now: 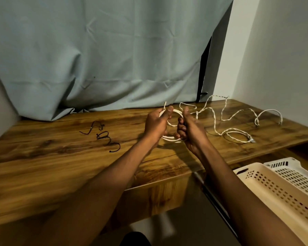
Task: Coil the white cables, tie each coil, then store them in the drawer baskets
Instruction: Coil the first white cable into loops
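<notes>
Left hand: the left hand [156, 124] is closed around the left side of the white cable coil [171, 138], with the thumb laid on top of the loops.
Right hand: the right hand [188, 129] is gripped around the right side of the same coil, the fingers curled over the strands.
Coil: it is held between both hands, just above the wooden bench [60, 167], near its far middle part.
Loose cables: more white cables [233, 128] are spread untidily on the bench to the right of the hands; one strand is led from there toward the coil.
Black ties: thin black twist ties [105, 137] are laid on the bench, left of the hands and apart from them.
Baskets: two perforated plastic baskets [277, 185] are seen side by side in the lower right, below the bench edge.
Background: a grey-blue curtain [105, 50] is hung behind the bench.
</notes>
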